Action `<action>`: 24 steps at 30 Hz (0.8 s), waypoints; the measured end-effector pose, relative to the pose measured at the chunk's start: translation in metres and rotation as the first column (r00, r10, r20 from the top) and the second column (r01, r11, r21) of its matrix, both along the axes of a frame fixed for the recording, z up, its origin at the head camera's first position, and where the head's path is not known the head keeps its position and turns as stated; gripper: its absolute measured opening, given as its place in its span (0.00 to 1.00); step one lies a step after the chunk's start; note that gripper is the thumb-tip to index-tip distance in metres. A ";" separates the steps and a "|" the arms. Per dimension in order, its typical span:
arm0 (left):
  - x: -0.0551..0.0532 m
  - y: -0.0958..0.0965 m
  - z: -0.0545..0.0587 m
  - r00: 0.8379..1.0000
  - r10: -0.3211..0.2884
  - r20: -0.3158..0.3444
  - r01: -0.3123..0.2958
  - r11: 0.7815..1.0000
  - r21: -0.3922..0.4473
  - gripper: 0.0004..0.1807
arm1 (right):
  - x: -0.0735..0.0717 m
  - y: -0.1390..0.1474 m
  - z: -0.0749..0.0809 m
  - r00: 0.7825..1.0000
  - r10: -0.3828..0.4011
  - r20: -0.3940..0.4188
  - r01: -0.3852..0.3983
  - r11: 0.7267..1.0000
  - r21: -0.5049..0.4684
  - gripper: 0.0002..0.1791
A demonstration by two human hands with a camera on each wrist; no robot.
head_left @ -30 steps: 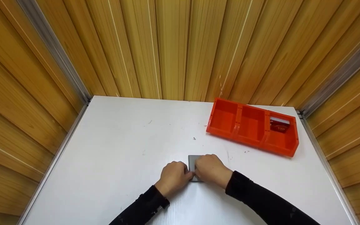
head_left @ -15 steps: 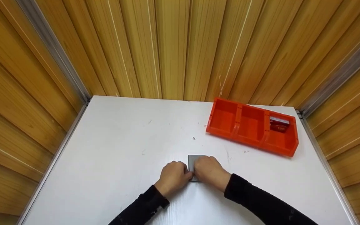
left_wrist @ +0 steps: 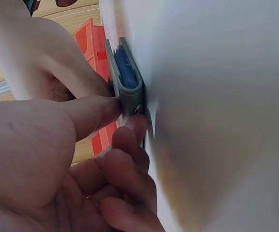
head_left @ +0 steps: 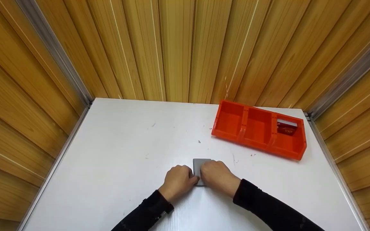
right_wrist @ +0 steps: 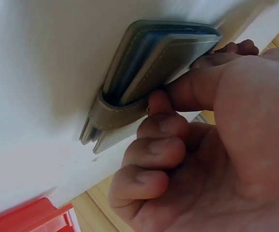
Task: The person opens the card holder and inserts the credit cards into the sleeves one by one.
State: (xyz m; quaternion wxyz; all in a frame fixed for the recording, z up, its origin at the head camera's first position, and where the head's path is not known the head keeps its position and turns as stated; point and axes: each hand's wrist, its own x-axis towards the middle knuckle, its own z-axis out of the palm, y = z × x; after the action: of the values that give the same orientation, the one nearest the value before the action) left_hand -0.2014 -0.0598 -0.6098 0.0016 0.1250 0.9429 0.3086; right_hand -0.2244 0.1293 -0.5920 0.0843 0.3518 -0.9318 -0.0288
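Note:
A grey stitched card holder [head_left: 197,164] with blue inner sleeves lies on the white table between my hands. My left hand [head_left: 178,180] pinches its left edge between thumb and index finger; in the left wrist view those fingertips sit by a small metal snap on the card holder [left_wrist: 131,99]. From the other side, my right hand [head_left: 218,175] pinches the strap [right_wrist: 116,115] that wraps round the card holder's middle, thumb and index finger at its end. In the head view the right hand hides much of the card holder.
A red three-compartment bin [head_left: 258,141] stands at the back right of the white table [head_left: 133,138]. Its right compartment holds a stack of dark red cards [head_left: 286,127] leaning against the back. Wood-patterned walls [head_left: 175,48] rise behind and at both sides.
The right hand and forearm shift slightly, first left and then back right. The left hand and card holder stay nearly still.

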 end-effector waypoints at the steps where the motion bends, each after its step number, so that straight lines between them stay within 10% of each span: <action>1: 0.000 0.000 0.000 1.000 0.000 -0.002 0.000 1.000 0.000 0.20 | 0.000 0.001 0.001 1.000 -0.008 0.020 0.008 1.000 -0.001 0.12; 8: 0.003 -0.003 0.003 1.000 -0.005 -0.014 0.005 1.000 -0.016 0.21 | -0.006 0.010 0.004 0.970 -0.092 0.223 0.122 0.985 -0.125 0.15; 15: 0.004 -0.009 0.014 0.993 0.050 -0.109 -0.056 0.997 -0.047 0.16 | -0.007 0.024 0.008 0.974 -0.140 0.176 0.186 0.941 -0.284 0.17; 24: -0.002 -0.023 0.029 0.918 0.126 -0.375 -0.163 0.984 -0.068 0.16 | -0.014 0.051 0.017 0.963 -0.241 0.120 0.269 0.867 -0.418 0.12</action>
State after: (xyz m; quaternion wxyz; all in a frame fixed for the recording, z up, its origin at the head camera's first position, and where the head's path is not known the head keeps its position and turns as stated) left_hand -0.2036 -0.0831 -0.5805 -0.1924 0.1108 0.9470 0.2321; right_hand -0.2384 0.1798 -0.5753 0.1257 0.1989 -0.9555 0.1781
